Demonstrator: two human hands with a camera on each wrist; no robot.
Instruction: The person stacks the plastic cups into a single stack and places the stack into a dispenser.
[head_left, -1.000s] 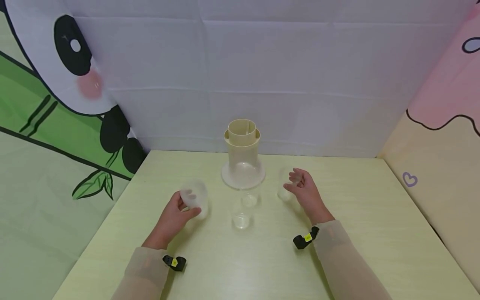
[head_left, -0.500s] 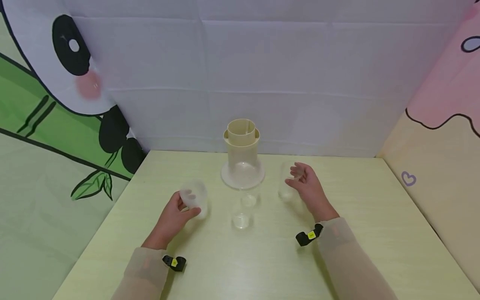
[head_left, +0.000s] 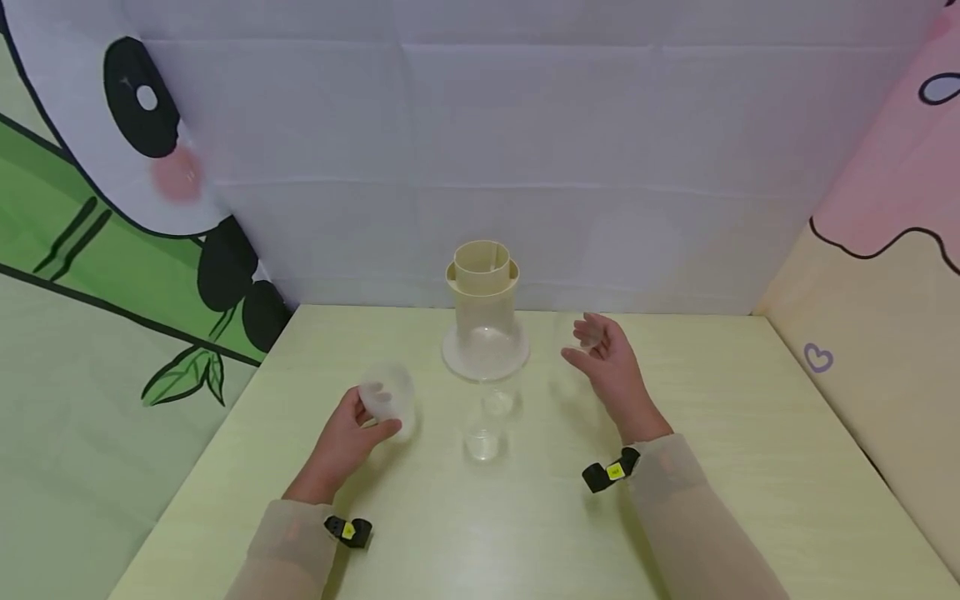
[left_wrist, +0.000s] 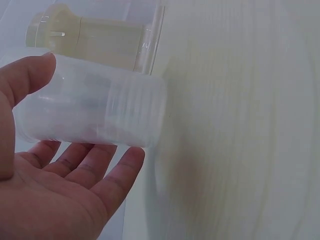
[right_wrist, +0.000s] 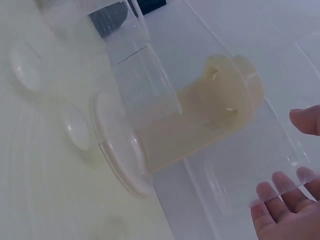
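My left hand (head_left: 348, 437) holds a frosted translucent plastic cup (left_wrist: 90, 100) tilted on its side, thumb on one side and fingers along the other. My right hand (head_left: 603, 358) holds a clear, see-through plastic cup (right_wrist: 230, 180) above the table; its outline is very faint in the head view. Between and beyond the hands stands a beige double-walled cylinder (head_left: 483, 283) on a round whitish base (head_left: 465, 362). In front of it, two small clear round pieces (right_wrist: 75, 127) sit on the table, one nearer me than the other.
The pale wood-look table (head_left: 480, 533) ends at a white cloth backdrop (head_left: 525, 125) just behind the cylinder. Printed cloth (head_left: 90, 333) hangs on the left, and a pink-and-cream one (head_left: 870, 275) on the right. Each wrist wears a small black camera (head_left: 611, 472).
My right hand has risen slightly away from me with the clear cup, whose lower end has come up off the table. My left hand stays almost still with the frosted cup.
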